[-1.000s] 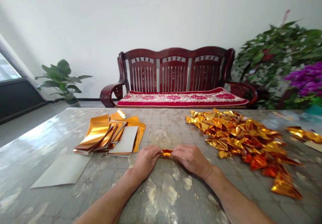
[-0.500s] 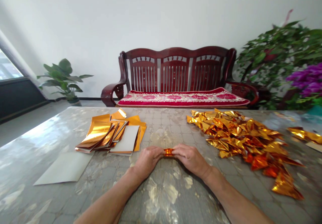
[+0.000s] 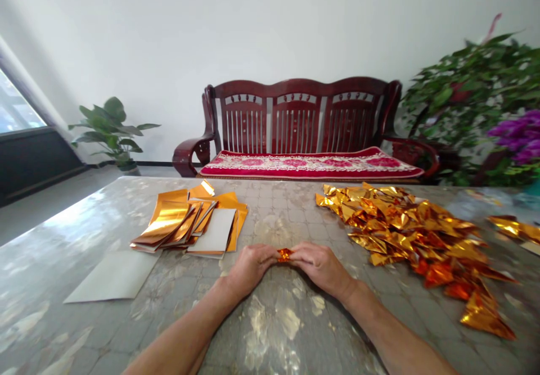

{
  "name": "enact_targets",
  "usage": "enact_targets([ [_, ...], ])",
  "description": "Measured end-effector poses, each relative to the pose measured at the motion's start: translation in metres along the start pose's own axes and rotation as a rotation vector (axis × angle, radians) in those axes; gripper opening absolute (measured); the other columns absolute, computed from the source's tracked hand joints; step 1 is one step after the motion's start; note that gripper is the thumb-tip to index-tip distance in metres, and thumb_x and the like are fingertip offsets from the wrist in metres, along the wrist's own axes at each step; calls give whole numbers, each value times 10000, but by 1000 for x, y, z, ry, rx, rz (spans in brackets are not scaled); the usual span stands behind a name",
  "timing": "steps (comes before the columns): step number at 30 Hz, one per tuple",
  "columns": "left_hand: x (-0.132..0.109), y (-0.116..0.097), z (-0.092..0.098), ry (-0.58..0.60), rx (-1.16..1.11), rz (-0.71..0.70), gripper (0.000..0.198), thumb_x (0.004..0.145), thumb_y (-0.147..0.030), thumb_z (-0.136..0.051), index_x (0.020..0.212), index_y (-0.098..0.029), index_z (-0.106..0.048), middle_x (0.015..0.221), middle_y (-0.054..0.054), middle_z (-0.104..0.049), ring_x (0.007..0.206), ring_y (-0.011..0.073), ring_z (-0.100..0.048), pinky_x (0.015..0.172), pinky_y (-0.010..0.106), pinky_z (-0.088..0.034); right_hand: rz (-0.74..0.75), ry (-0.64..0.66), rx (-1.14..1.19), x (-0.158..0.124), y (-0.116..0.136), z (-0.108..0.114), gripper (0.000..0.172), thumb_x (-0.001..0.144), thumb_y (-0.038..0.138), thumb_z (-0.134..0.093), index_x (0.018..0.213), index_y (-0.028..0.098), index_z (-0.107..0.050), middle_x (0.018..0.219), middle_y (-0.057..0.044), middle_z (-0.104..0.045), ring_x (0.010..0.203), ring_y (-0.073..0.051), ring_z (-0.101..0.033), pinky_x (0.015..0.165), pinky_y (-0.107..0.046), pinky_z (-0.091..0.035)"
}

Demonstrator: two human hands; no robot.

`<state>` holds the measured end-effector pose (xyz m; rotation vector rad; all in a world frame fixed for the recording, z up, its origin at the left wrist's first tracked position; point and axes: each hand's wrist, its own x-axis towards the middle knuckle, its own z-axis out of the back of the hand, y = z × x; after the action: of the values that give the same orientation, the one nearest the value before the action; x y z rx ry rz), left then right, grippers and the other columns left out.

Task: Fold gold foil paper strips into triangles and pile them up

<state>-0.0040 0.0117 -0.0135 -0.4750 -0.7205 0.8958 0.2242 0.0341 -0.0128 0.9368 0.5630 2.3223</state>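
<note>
A small folded piece of gold foil paper [image 3: 284,254] sits between my two hands, low over the marbled table [image 3: 274,330]. My left hand [image 3: 250,267] pinches its left end with closed fingers. My right hand [image 3: 320,266] pinches its right end the same way. Most of the foil piece is hidden by my fingertips. To the left lies a stack of flat gold foil sheets [image 3: 189,223]. To the right spreads a heap of folded gold foil pieces [image 3: 413,234].
A single sheet lies white side up [image 3: 113,275] at the front left. More foil [image 3: 514,229] lies at the far right edge. Beyond the table stand a dark red wooden bench with a red cushion [image 3: 304,133], a potted plant [image 3: 112,133] and flowering plants [image 3: 485,99].
My hands have drawn closer together, so less of the foil piece shows between them. The view has shifted slightly.
</note>
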Motion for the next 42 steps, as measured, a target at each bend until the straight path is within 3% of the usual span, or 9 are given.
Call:
enact_targets([
  [23, 1, -8, -2, 20, -59, 69, 209, 935, -254, -533, 915, -248, -741, 867, 1, -748, 819, 151, -674, 763, 215, -473, -7, 10, 17, 4, 11, -4, 190, 937, 229, -571, 993, 261, -750, 957, -34, -735, 885, -157, -683, 806, -269, -532],
  [28, 4, -10, -2, -39, -128, 144, 194, 907, -264, -551, 907, -240, -743, 875, -13, -753, 798, 147, -667, 755, 209, -462, -99, -52, 4, 5, 13, -2, 165, 913, 243, -601, 935, 254, -764, 922, -29, -736, 846, -160, -679, 788, -270, -521],
  [33, 8, -15, -6, -107, -62, 273, 383, 937, -352, -471, 663, -186, -681, 624, -20, -648, 604, 130, -562, 580, 221, -370, -240, -131, 12, 8, 17, -6, 234, 925, 248, -549, 811, 221, -752, 850, -35, -734, 786, -165, -669, 742, -264, -505],
  [39, 10, -13, -16, -221, -74, 345, 163, 823, -233, -570, 712, -181, -677, 648, -28, -661, 619, 124, -583, 591, 214, -375, -345, -200, -60, 11, 22, -14, 192, 841, 162, -573, 677, 209, -662, 723, -17, -696, 681, -166, -630, 669, -259, -471],
  [42, 10, -10, -19, -278, -189, 365, 17, 778, -196, -600, 778, -185, -614, 658, -35, -663, 612, 126, -608, 568, 203, -402, -338, -200, -78, 11, 23, -15, 180, 823, 148, -566, 683, 215, -657, 723, -14, -690, 678, -167, -622, 674, -260, -467],
])
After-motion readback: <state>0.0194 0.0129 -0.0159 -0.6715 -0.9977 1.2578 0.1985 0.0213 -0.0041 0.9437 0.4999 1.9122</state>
